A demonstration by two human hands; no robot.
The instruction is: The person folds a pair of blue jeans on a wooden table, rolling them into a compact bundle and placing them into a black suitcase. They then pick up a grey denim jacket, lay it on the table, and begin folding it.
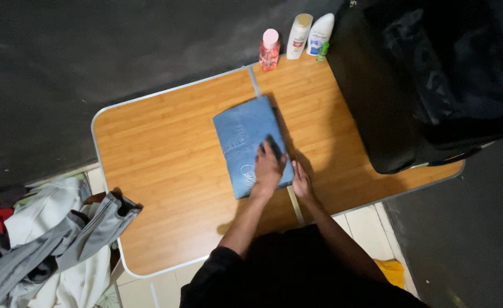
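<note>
Denim jeans (250,142), folded, are pressed under the left hand (269,167), fingers flat; the right hand (301,181) lies open beside. Beyond the fingertips, three bottles (297,37) are ranged: pink, white, white.

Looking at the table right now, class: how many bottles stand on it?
4, clustered at the table's far edge: a pink bottle, a white bottle with a tan cap, a white bottle, and a tiny green one. The black bag might hide more.

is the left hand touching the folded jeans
Touching. The head view shows the left hand lying flat on top of the folded jeans, fingers spread over the denim near its lower right corner, with no gap visible.
</note>
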